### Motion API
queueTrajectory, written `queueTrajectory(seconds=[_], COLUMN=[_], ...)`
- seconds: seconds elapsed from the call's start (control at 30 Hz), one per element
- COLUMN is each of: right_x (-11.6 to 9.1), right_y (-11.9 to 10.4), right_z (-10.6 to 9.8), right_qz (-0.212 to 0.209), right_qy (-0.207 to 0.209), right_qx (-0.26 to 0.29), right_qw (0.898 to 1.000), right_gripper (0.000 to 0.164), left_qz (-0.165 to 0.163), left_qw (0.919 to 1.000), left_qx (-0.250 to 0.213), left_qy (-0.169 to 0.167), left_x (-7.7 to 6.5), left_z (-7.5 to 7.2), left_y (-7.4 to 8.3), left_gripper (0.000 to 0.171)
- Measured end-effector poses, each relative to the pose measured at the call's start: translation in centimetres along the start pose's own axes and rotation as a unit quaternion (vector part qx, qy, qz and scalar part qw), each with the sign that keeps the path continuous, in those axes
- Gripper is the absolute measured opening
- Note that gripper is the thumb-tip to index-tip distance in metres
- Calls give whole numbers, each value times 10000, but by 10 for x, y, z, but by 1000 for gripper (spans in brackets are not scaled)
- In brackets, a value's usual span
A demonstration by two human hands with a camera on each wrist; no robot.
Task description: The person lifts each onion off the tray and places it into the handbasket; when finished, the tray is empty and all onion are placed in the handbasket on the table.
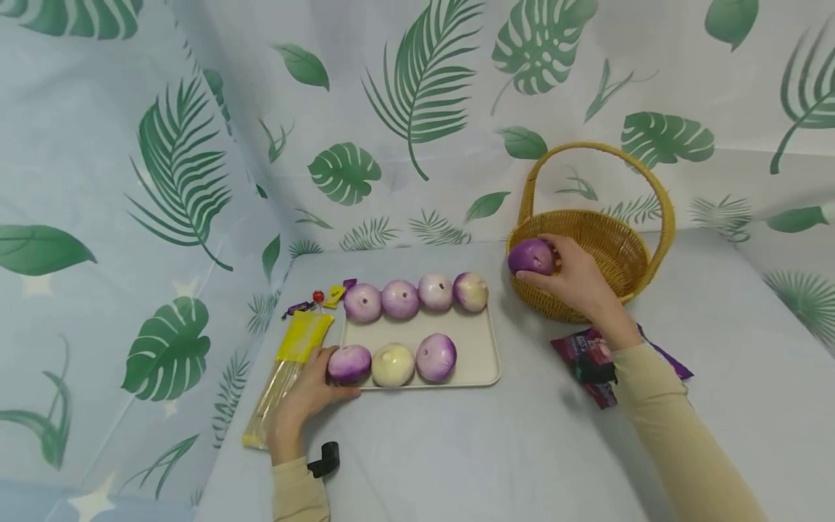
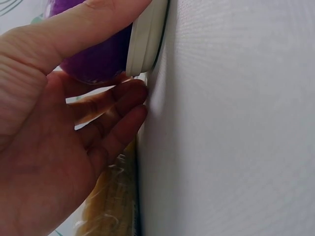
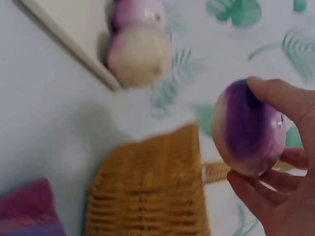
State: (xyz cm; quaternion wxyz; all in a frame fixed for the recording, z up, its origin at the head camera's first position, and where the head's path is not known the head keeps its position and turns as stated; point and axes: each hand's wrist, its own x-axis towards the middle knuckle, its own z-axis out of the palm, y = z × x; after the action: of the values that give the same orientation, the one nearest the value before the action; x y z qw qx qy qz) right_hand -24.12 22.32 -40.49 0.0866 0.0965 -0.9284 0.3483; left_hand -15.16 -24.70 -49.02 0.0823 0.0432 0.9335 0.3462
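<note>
My right hand (image 1: 570,275) pinches a glossy purple turnip (image 3: 248,129) between thumb and fingers, over the left rim of a wicker basket (image 1: 609,243). A cream tray (image 1: 478,362) bears two rows of purple-and-white turnips: the back row has several, among them a half-cream turnip (image 1: 470,292) at its right end. In front sit a purple-topped turnip (image 1: 349,364), a cream one (image 1: 393,365) and a lilac one (image 1: 436,357). My left hand (image 1: 309,395) holds the tray's near left corner, thumb along the front edge and fingers at the side, close about the purple-topped turnip.
Left of the tray lies a long yellow-topped clear packet (image 1: 287,370). Small wrapped sweets (image 1: 335,296) and a red lollipop (image 1: 318,296) lie behind it. A dark purple snack bag (image 1: 587,355) is under my right forearm, before the basket. Leaf-printed cloth (image 1: 417,181) rises behind.
</note>
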Motion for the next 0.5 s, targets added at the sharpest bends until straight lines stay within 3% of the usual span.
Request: queueTrajectory(seconds=[0.3, 0.5], right_x=[41, 51], right_y=[25, 32], right_z=[11, 5], right_qz=[650, 564], right_qy=[-749, -1089], right_qx=[-470, -879], right_qw=[9940, 9885], right_gripper=[85, 78], left_qz=[21, 75], left_qw=[10000, 9999], left_qx=[-12, -105], left_qy=[33, 30], left_x=[-1, 2], left_z=[-13, -5], left_y=[-5, -5], left_gripper=[90, 89])
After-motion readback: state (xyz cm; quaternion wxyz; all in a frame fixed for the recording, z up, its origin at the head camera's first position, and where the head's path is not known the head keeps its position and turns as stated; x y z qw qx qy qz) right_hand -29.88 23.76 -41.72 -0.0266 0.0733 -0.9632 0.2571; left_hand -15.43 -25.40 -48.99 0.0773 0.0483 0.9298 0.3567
